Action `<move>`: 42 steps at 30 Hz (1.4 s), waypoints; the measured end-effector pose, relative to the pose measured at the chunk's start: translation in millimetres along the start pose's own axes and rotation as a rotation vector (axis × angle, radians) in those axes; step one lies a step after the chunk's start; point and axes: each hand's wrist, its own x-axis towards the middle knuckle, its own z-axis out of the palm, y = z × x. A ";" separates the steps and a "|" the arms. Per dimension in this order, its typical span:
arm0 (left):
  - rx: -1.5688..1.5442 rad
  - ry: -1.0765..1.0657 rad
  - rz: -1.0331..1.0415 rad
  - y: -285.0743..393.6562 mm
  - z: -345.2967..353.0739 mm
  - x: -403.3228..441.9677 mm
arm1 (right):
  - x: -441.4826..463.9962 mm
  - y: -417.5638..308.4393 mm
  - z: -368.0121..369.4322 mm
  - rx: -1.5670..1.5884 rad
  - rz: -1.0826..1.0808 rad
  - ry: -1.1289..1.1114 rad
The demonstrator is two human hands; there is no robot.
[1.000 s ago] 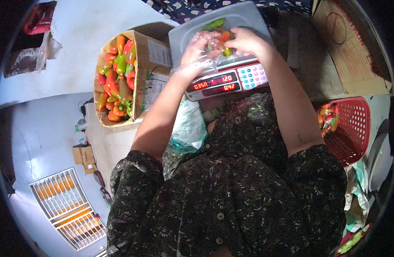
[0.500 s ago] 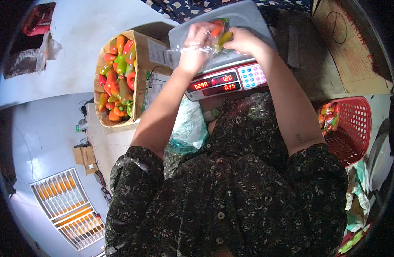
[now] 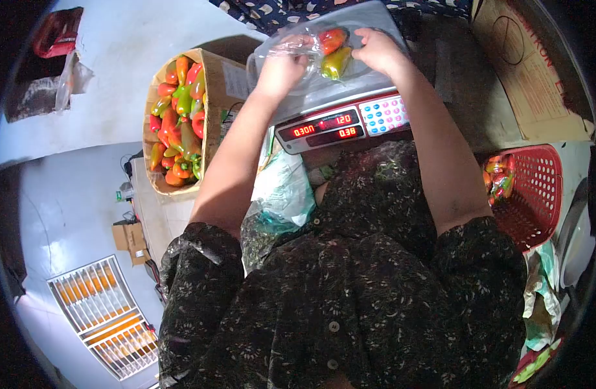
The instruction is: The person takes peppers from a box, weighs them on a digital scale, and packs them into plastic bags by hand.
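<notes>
A clear plastic bag [image 3: 316,57] lies on the grey tray of a digital scale [image 3: 380,13], with a red pepper [image 3: 332,40] and a yellow-green pepper [image 3: 337,63] inside. My left hand [image 3: 284,70] is closed on the loose end of the bag, left of the peppers; its fingertips are partly hidden under the film. Just right of the peppers is my right hand [image 3: 381,53], thumb and forefinger apart and close to the bag. Red digits glow on the scale's display [image 3: 324,127], beside a keypad [image 3: 383,117].
A cardboard box [image 3: 210,117] full of red, orange and green peppers stands at my left. On the right, a red perforated basket [image 3: 531,194] holds bagged peppers. A large carton [image 3: 531,71] stands at the upper right. White-and-teal plastic [image 3: 284,188] lies near my lap.
My right hand has moved off the peppers and its fingers have spread. My left hand has shifted left with the bag's end. The peppers now lie visible on the tray, and the display digits have changed.
</notes>
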 end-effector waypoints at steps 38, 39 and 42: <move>0.181 0.227 -0.116 79.3 -13.8 -77.0 | -48.6 -49.8 21.3 1.424 0.003 -0.006; 0.217 0.217 -0.103 72.0 -8.7 -73.3 | -46.0 -42.4 18.6 1.388 0.011 -0.004; 0.089 0.163 -0.181 66.4 2.8 -66.1 | -18.8 4.4 10.6 1.075 0.120 -0.046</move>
